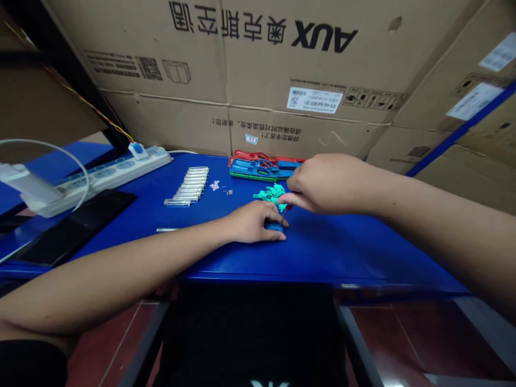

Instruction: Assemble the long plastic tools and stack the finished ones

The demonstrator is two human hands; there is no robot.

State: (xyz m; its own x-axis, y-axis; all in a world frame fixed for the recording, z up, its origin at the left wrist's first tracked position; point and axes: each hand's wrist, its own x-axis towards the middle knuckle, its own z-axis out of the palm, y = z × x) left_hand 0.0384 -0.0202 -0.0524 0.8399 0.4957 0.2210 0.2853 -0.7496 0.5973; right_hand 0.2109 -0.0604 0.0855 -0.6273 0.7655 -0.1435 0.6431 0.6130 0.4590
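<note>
My left hand point(253, 221) presses a small blue plastic part point(275, 227) down on the blue table, fingers closed around it. Above it, my right hand point(322, 183) grips a screwdriver point(285, 215) by its red handle. The thin shaft slants down to the blue part; where the tip touches is too small to make out. Just behind my hands lies a pile of turquoise plastic pieces point(266, 193). Farther back are stacked red, blue and green plastic casings point(258, 166), partly hidden by my right hand.
A row of clear tubes point(193, 183) lies to the left, beside small pinkish bits point(215, 185) and tiny metal pieces point(229, 192). At the far left are a power strip point(108, 174) and a black phone-like slab point(80, 226). A large cardboard panel point(181, 113) stands behind the table.
</note>
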